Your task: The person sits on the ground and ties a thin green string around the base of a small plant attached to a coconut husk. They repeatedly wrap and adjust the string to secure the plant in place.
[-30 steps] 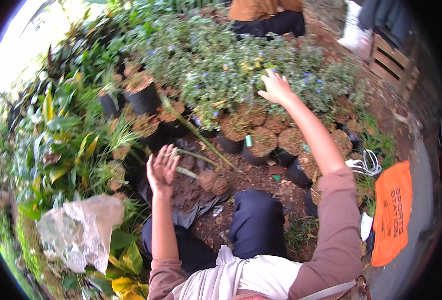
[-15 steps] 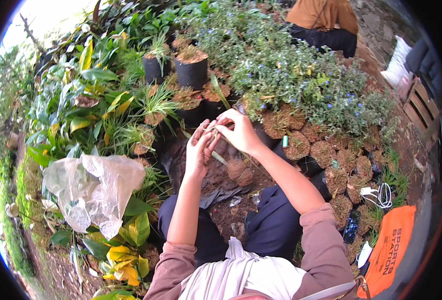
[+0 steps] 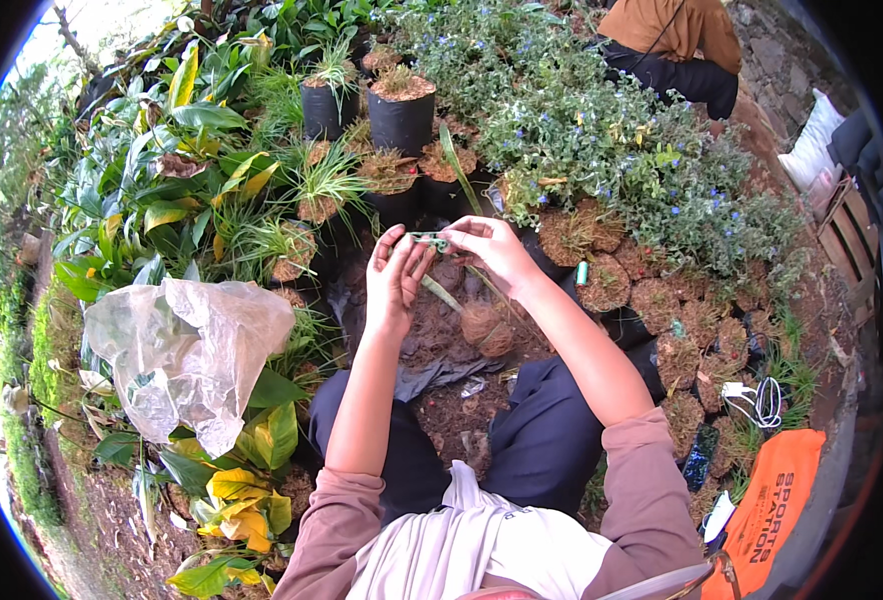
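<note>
Green strip: a small pale-green strip (image 3: 428,240) held between our two hands, above the dark soil in front of our knees
Left hand (image 3: 398,277): fingers raised, fingertips pinching the strip's left end
Right hand (image 3: 492,250): grasping the strip's right end – thumb and forefinger closed on it
Root ball (image 3: 486,326): brown, lying on the soil just below our hands
Black pots (image 3: 400,112): standing beyond, among leafy plants
Plastic bag (image 3: 184,352): clear, crumpled – well to our left
Orange bag (image 3: 770,510): at our right
</note>
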Demonstrator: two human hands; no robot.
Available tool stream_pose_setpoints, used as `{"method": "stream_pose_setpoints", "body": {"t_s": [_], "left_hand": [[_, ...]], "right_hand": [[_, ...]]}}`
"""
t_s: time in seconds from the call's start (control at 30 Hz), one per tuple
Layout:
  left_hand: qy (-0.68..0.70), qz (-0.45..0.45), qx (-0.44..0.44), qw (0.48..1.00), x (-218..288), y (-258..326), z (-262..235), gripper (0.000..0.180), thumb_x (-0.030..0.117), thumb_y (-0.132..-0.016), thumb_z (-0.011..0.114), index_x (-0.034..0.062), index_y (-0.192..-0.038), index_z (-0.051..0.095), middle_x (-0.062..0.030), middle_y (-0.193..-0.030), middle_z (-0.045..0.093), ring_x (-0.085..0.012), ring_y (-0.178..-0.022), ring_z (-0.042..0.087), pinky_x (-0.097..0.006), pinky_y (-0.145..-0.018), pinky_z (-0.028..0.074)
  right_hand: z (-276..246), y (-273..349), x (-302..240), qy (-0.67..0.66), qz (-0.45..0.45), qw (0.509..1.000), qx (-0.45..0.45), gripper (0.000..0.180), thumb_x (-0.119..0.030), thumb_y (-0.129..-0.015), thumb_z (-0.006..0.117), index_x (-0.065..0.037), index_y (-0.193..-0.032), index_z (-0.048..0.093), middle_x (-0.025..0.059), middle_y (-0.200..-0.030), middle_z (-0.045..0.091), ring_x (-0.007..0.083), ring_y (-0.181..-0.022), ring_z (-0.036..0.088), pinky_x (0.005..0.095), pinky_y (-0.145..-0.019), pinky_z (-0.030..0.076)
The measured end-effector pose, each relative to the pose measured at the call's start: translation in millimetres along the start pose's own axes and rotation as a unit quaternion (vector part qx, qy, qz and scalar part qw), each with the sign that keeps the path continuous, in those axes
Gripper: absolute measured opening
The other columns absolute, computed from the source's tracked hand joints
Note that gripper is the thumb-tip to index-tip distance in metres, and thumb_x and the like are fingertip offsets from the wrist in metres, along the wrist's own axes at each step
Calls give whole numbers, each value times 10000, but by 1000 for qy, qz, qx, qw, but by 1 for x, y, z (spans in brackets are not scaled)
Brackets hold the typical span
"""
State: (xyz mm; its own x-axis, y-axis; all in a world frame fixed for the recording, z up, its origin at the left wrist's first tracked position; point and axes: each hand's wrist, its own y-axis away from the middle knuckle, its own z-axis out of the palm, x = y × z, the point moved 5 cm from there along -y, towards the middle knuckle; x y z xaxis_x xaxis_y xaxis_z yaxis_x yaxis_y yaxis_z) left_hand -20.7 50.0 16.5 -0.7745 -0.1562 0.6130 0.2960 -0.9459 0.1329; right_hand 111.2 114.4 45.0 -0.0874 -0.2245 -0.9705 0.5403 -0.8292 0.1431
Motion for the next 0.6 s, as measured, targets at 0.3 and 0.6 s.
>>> {"method": "stream_pose_setpoints", "body": {"t_s": [0.3, 0.6], "left_hand": [[212, -34, -50, 975, -5, -9, -15, 303, 88, -862, 535, 51, -1151, 453, -58, -970, 579, -164, -924, 574, -362, -917, 454], [118, -15, 4, 993, 11, -3, -10, 423, 230, -856, 545, 48, -1217, 423, -103, -1183, 507, -221, -1055, 524, -385, -926, 433]], "right_hand": [[2, 7, -4, -236, 36, 970, -42, 73, -132, -895, 502, -78, -927, 540, 68, -914, 626, 186, -813, 613, 329, -755, 492], [-7, 1, -6, -274, -24, 961, -27, 56, -110, -911, 457, -70, -929, 492, 127, -878, 616, 252, -809, 628, 390, -773, 509]]}}
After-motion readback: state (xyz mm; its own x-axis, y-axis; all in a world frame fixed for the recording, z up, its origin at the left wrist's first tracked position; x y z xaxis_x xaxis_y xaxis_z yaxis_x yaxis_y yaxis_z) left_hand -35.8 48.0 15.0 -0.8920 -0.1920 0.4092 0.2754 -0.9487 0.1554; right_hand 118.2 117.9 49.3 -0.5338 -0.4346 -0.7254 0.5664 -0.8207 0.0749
